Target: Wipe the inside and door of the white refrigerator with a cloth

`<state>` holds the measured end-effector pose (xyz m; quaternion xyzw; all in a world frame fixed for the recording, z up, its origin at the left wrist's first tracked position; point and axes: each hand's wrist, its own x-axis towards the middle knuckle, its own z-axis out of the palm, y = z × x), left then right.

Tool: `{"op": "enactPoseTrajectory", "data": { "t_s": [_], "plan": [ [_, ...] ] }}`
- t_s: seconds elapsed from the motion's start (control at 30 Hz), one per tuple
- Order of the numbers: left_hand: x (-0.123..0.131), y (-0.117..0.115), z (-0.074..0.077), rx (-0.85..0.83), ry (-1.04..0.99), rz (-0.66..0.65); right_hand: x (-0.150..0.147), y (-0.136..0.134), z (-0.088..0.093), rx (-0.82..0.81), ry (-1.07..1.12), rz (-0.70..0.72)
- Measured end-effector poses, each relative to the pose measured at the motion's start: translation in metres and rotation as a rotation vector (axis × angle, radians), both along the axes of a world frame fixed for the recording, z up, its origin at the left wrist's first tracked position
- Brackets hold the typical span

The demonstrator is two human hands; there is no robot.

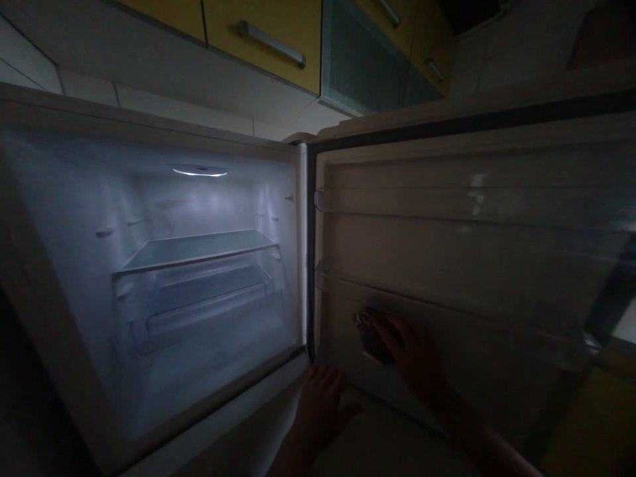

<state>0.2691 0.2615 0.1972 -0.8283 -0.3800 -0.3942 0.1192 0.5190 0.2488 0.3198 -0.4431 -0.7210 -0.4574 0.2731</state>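
The refrigerator door is swung wide to the right. Against the lower part of its inner face, my right hand is closed on a dark, soft-looking pad with a pale patterned corner; the dim light hides whether it is a cloth or a sponge. My left hand is below the hinge corner, fingers stretched upward and thumb apart, holding nothing. Its fingertips are near the bottom edge of the door.
Left of the door, the lit compartment holds a glass shelf and a clear drawer. Clear rails cross the door. Yellow cabinets with metal handles hang above.
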Motion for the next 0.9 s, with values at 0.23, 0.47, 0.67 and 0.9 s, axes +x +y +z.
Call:
{"op": "enactPoseTrajectory", "data": {
  "t_s": [0.23,0.47,0.67,0.9],
  "plan": [
    [0.016,-0.001,-0.011,0.043,-0.022,0.075,0.053,-0.042,-0.026,0.022,0.178,-0.16],
    [0.033,0.0,-0.008,0.104,-0.041,0.119,-0.035,0.042,-0.02,-0.142,0.152,0.092],
    [0.037,0.002,-0.008,0.137,-0.045,0.138,-0.065,0.064,-0.017,-0.219,0.06,0.153],
    [0.03,0.002,-0.008,0.126,-0.01,0.139,0.055,-0.011,-0.04,-0.035,0.273,-0.06]
  ]
}}
